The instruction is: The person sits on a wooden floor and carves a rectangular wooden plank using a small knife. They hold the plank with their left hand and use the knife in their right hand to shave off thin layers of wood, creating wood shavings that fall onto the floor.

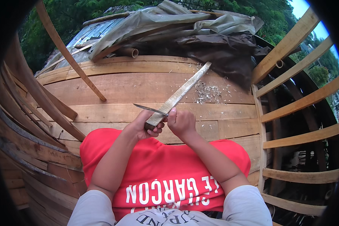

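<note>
A long, squared wooden stick (186, 87) slants away from me, its thick near end in my left hand (142, 124). The fingers of that hand wrap round the stick from below and the left. My right hand (182, 121) is closed in a fist round the handle of a knife (150, 109), and the handle itself is hidden by the fingers. The blade points left and lies across the top of the stick, just beyond my left hand. Pale wood shavings (208, 92) are scattered on the planks to the right of the stick.
I sit on a plank floor (139, 86), red cloth (158, 162) over my legs. Wooden slats of a railing (301, 137) rise on the right, more boards (45, 158) on the left. Plastic sheeting (147, 28), a dark tarp (229, 52) and a bamboo pole (130, 52) lie at the far edge.
</note>
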`<control>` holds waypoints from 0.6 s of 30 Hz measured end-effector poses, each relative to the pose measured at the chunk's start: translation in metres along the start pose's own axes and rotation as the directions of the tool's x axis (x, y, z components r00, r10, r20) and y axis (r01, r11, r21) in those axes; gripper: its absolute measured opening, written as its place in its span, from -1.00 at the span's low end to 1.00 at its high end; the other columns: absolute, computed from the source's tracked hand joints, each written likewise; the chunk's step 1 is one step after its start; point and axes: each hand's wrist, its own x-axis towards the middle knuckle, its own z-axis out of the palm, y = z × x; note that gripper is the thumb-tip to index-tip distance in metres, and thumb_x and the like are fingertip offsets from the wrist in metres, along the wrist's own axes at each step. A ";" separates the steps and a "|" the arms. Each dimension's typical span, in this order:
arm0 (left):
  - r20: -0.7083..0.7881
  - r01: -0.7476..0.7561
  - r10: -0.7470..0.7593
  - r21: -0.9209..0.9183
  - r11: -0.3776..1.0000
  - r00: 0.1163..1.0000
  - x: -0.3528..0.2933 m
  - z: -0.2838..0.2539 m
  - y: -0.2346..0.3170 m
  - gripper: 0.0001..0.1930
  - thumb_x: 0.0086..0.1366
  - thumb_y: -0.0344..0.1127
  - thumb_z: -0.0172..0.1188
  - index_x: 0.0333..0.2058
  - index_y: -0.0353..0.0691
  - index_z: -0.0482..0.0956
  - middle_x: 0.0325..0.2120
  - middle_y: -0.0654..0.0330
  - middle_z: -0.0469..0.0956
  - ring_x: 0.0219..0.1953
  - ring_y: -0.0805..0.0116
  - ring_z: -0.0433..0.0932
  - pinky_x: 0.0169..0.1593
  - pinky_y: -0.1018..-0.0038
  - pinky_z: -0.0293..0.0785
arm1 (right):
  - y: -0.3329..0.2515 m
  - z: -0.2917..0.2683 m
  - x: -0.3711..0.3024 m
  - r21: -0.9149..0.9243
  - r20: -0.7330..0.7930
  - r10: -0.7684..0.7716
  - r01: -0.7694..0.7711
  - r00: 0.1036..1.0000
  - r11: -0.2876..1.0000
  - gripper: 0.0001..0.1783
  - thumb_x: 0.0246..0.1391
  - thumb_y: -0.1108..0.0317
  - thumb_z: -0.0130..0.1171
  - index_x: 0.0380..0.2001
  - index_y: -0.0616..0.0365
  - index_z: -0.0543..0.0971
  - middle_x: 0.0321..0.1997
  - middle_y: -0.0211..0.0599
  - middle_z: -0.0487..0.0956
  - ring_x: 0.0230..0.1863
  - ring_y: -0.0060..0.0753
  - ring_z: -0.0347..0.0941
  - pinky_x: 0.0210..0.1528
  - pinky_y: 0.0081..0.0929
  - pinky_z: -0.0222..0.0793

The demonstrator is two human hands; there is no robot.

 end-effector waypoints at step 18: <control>0.042 0.011 -0.010 -0.026 1.000 0.999 0.007 0.008 -0.001 -0.70 0.40 -0.18 -0.18 -0.27 -0.31 0.39 -0.69 0.28 0.34 -0.76 0.59 0.23 -0.81 0.70 0.03 | 0.033 -0.004 0.016 -0.255 -0.128 0.056 -0.087 0.990 0.963 -0.45 0.16 0.15 -0.15 -0.75 0.22 0.60 -0.72 0.09 0.51 -0.62 0.16 0.53 -0.46 0.03 0.50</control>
